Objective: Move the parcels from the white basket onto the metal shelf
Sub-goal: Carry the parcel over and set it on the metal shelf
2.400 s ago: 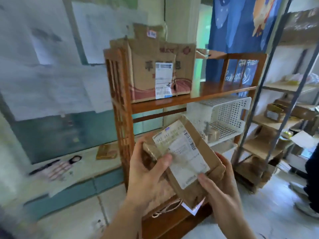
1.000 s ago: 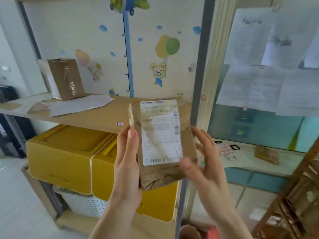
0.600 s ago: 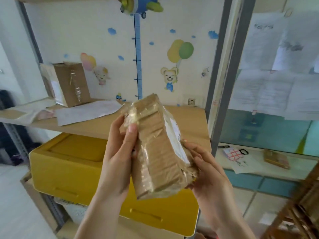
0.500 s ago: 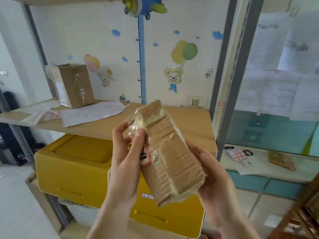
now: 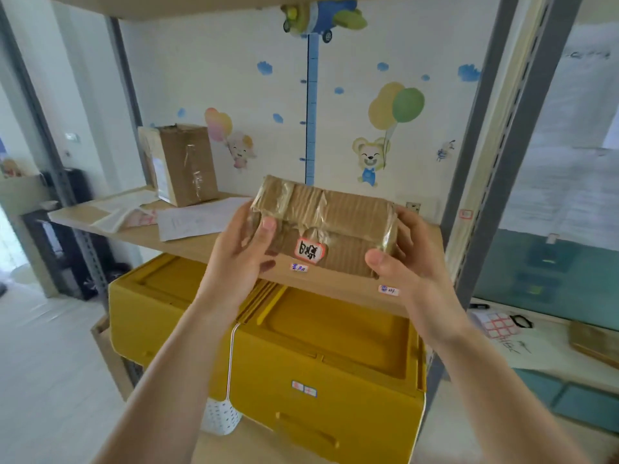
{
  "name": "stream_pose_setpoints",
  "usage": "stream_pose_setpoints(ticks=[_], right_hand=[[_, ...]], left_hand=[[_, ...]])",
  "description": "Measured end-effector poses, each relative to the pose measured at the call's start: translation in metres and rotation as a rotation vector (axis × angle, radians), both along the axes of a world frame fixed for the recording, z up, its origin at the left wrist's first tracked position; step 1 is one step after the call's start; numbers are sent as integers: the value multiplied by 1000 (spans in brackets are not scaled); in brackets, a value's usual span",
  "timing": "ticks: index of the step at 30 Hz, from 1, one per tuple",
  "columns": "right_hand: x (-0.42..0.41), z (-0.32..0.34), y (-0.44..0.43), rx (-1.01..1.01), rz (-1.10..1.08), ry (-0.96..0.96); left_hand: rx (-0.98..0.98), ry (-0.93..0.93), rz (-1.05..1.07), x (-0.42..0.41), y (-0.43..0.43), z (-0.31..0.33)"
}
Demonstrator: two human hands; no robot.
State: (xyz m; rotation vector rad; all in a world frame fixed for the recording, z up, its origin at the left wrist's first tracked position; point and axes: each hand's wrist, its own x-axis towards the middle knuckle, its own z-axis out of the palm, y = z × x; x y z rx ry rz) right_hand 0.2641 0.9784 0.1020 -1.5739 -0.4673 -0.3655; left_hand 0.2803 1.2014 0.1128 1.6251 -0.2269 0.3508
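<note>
A flat brown cardboard parcel, wrapped in clear tape and bearing a small red-edged sticker, is held level just above the front of the metal shelf's wooden board. My left hand grips its left end and my right hand grips its right end. A taller brown box stands upright at the shelf's back left. The white basket that held the parcels is out of view.
Loose papers lie on the shelf's left part. Grey metal uprights frame the shelf. Two yellow storage bins fill the level below, with a white perforated container beneath them. A sill with papers lies at right.
I turned from the wooden rack with the white basket to the metal shelf. The parcel was rotated from upright, label facing me, to lying flat with the sticker side toward me, nearer the shelf board.
</note>
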Motion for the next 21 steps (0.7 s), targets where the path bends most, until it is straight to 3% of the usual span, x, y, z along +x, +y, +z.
stream_pose_setpoints(ticks=[5,13,21], right_hand=[[73,17,10,-292,9,-43],[131,-26,21,-561,-155,77],[141,-30,23,-638,-249,108]], left_hand=[[282,19,117,63,29,11],[403,147,128,142,34,-38],[476,127,79,171,31,-49]])
